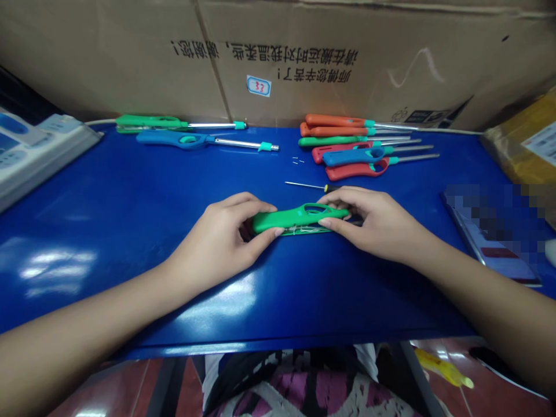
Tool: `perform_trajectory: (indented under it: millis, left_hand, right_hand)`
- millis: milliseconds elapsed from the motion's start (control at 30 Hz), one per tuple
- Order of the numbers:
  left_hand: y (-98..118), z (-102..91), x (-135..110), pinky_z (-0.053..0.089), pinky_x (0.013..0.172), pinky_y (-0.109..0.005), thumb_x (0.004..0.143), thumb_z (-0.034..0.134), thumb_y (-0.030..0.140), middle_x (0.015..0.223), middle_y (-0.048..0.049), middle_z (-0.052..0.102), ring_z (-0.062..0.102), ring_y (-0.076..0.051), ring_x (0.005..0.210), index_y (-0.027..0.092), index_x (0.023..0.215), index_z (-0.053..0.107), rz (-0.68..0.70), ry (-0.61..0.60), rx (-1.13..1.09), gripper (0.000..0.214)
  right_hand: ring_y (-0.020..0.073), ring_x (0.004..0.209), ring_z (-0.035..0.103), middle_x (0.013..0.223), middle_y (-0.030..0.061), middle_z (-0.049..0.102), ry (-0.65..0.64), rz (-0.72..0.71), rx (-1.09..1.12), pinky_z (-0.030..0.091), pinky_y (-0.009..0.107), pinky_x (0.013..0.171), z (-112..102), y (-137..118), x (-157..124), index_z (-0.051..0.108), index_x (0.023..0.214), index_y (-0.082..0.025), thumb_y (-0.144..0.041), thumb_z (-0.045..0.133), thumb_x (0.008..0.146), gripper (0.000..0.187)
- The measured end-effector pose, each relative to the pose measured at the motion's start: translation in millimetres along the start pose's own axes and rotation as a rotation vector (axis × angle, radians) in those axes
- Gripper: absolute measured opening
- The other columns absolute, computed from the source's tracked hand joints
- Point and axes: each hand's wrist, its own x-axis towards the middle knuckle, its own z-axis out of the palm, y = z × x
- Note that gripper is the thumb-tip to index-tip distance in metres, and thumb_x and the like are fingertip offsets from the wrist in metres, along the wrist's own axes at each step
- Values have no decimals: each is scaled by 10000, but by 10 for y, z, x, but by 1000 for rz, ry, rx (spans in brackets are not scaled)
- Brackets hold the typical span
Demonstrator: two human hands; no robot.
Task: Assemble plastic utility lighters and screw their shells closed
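Both my hands gripped the green lighter (299,219).
My left hand (226,237) pinched its butt, my right hand (369,223) its trigger end, mid-table (130,231), toward the front edge.

The table (108,231) is open at the left and along the near edge. A screwdriver (304,185) lies just behind the right hand (373,226). Farther back, two lighters (182,132) and a lighter pile (354,147) flank a clear gap. Boxes (130,58) wall the rear.
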Motion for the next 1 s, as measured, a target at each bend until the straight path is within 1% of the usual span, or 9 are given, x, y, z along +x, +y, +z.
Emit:
perform_trajectory:
  millis: [100, 233, 500, 667, 800, 867, 933, 1000]
  left_hand:
    - [-2, 0, -2, 502, 678, -250, 938, 700, 380, 1005, -22, 716, 637, -134, 769, 206, 1092, 759, 0, 0, -9, 239]
    - [-11, -2, -7, 502, 672, -251, 942, 695, 389, 1007, -29, 720, 642, -143, 784, 203, 1089, 760, 7, 8, -11, 247]
    - [-13, -1, -1, 507, 712, -262, 948, 686, 397, 1021, -33, 726, 648, -148, 814, 198, 1098, 759, 5, 8, -19, 259]
    - [-25, -4, 24, 496, 661, -252, 954, 672, 426, 1021, -46, 729, 647, -150, 796, 198, 1104, 762, -40, 1, -67, 287]
    - [-49, -8, 31, 496, 635, -254, 954, 663, 471, 1030, -57, 735, 656, -159, 791, 199, 1100, 763, -84, -7, -116, 324]
    - [-61, -6, 31, 501, 631, -256, 959, 654, 489, 1028, -58, 737, 659, -160, 779, 199, 1098, 762, -107, 8, -146, 339]
    - [-69, -6, 33, 505, 634, -257, 961, 649, 497, 1029, -57, 737, 664, -162, 781, 201, 1093, 764, -125, 31, -163, 344]
    - [-78, -15, 41, 510, 644, -259, 959, 653, 500, 1036, -53, 739, 669, -167, 799, 204, 1089, 766, -134, 53, -159, 342]
  right_hand:
    - [187, 849, 676, 1025, 57, 742, -5, 13, -1, 523, 321, 732, 1, 8, 1, 714, 1063, -191, -290, 715, 886, 202]
    - [189, 859, 679, 1038, 63, 741, 0, 22, 2, 527, 329, 749, 3, 2, -3, 714, 1070, -185, -313, 697, 906, 209]
    - [218, 900, 702, 1098, 77, 747, -1, 45, 13, 556, 362, 788, 9, 6, -22, 712, 1095, -199, -338, 689, 913, 230]
    - [201, 827, 696, 1076, 80, 755, 12, 84, 90, 568, 349, 725, 5, -9, -19, 717, 1091, -197, -338, 667, 923, 224]
    - [180, 793, 678, 1064, 76, 741, 31, 97, 162, 574, 339, 715, 9, -15, -23, 708, 1106, -195, -337, 661, 930, 231]
    - [165, 758, 656, 1022, 64, 723, 45, 104, 192, 575, 336, 707, 22, -11, -33, 687, 1162, -199, -329, 664, 927, 269]
    - [159, 758, 646, 999, 52, 694, 47, 118, 217, 583, 338, 725, 39, -7, -46, 641, 1259, -209, -311, 670, 921, 355]
    - [170, 833, 649, 1070, 64, 657, 68, 108, 200, 588, 340, 760, 49, -8, -56, 577, 1340, -221, -279, 675, 909, 446]
